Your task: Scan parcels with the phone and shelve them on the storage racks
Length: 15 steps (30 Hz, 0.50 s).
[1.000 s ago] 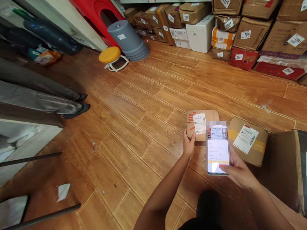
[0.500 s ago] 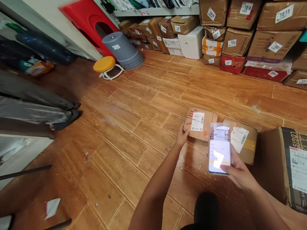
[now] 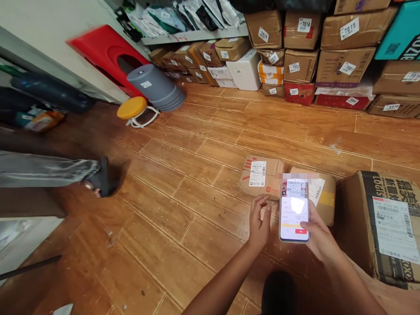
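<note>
Right now, the phone (image 3: 294, 214) is in the right hand (image 3: 323, 234), held by its side with the thumb on its front. It looks light, hard and smooth, so it could slip and crack; its long edges seem best to hold. The left hand (image 3: 260, 218) holds nothing, fingers bent, by the near edge of the small box (image 3: 273, 175); I cannot tell if they touch. That box lies on the floor (image 3: 190, 183) and looks stiff. The taped box (image 3: 325, 199) sits close on its right; more room lies left.
</note>
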### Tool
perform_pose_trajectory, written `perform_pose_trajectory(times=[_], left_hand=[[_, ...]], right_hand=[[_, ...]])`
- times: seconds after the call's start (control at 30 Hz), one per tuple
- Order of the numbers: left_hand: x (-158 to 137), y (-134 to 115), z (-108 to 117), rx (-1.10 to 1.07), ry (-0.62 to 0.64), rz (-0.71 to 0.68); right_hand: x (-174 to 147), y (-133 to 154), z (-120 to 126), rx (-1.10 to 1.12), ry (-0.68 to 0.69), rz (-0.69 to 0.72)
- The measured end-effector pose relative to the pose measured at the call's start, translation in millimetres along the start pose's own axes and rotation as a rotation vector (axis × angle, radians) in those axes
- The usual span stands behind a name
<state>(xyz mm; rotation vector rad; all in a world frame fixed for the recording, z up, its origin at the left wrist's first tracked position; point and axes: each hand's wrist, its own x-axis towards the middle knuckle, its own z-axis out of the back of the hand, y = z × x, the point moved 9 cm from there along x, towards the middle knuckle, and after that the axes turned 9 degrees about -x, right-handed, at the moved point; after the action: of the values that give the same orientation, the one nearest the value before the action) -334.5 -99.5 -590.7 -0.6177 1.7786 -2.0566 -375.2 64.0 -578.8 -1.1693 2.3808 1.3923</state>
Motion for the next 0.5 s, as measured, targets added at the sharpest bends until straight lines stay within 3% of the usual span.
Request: perform_pose_trajectory(times=[0.1,0.2,0.37,0.5], left_hand=[[16.2,3.2,-19.3,-0.2,0.109,0.212],[51.9,-12.1,-50.7,-0.387,0.26,0.352],[124.4,-71.9,-73.9,-0.296,0.205,0.412],[148.7,-142.4,-87.9,-0.216,0.201,0.466]], right_hand=[[13.5,6.0,9.5,-0.008,-0.065,0.042],[36.0,20.0,12.5,-0.044,-0.087,0.076],[65.5,81.5,-8.4,-0.04,0.018,0.119],[46.6,142.8,-31.7,-0.057,0.036,0.086]])
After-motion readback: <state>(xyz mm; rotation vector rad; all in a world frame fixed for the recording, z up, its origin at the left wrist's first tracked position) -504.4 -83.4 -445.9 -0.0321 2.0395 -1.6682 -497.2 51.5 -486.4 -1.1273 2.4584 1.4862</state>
